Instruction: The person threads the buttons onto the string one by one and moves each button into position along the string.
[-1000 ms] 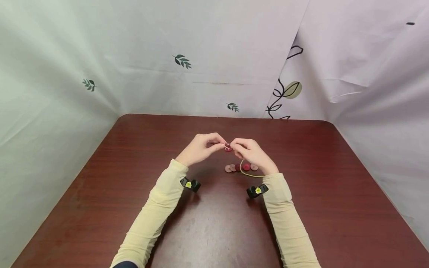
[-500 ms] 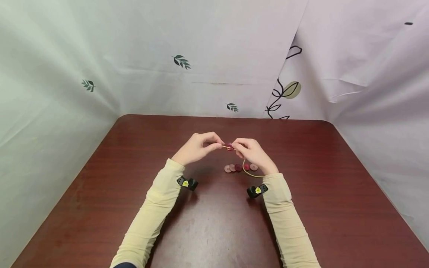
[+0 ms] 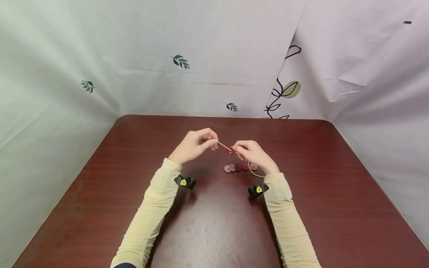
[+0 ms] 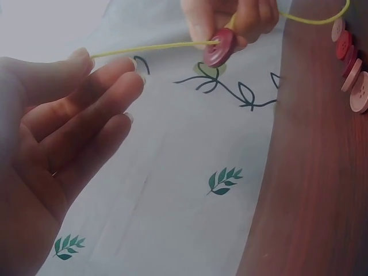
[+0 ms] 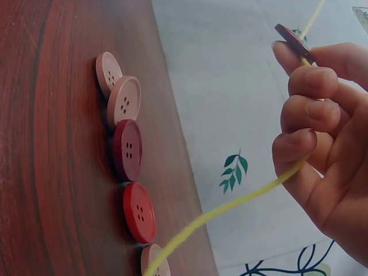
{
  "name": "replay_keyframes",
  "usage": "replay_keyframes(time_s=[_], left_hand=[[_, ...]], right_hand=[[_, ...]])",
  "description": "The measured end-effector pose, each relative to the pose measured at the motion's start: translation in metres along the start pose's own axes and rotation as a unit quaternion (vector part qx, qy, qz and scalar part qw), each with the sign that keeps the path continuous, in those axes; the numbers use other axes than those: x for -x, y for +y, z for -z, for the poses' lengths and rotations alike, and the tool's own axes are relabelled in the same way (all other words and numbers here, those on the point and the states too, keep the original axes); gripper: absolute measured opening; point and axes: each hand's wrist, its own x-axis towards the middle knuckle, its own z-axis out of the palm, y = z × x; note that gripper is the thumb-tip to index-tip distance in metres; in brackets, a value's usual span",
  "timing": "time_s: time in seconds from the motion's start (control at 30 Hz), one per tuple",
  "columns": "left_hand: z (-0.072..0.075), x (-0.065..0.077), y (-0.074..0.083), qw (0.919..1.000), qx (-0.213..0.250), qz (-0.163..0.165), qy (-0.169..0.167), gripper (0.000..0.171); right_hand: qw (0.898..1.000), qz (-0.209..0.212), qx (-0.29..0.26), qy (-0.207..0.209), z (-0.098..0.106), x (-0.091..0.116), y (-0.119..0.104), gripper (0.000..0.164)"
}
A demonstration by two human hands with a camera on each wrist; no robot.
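Note:
Between thumb and fingertip my left hand (image 3: 197, 143) pinches the end of a yellow cord (image 4: 155, 47), which runs taut to a dark red button (image 4: 219, 48). The cord passes through a hole in that button. My right hand (image 3: 252, 153) pinches the button by its edge, and its other fingers curl around the cord behind it. From the right hand the cord (image 5: 224, 208) hangs in a curve down toward the right sleeve. Both hands are raised above the table, a short way apart.
Several buttons lie in a row on the brown table (image 3: 207, 230) below the right hand: pale pink (image 5: 124, 102), dark maroon (image 5: 127, 150) and red (image 5: 140, 213). A white cloth with leaf prints (image 3: 214, 56) hangs behind the table.
My left hand has moved left and slightly up, drawing a longer length of cord out through the button. The right hand stays almost in place, holding the button.

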Motion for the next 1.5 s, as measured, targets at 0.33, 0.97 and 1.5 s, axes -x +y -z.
replay_keyframes(time_s=[0.33, 0.97, 1.5], left_hand=[[0.007, 0.003, 0.003, 0.9990, 0.006, -0.016, 0.041, 0.005], [0.016, 0.005, 0.006, 0.9945, 0.036, -0.015, 0.097, 0.006], [0.025, 0.007, 0.004, 0.9893, 0.047, -0.033, 0.134, 0.006]], right_hand=[[1.000, -0.015, 0.011, -0.018, 0.003, 0.003, 0.004, 0.022], [0.998, -0.024, 0.042, -0.031, 0.009, 0.003, 0.015, 0.024], [0.998, -0.036, 0.041, -0.026, 0.021, 0.008, 0.024, 0.025]])
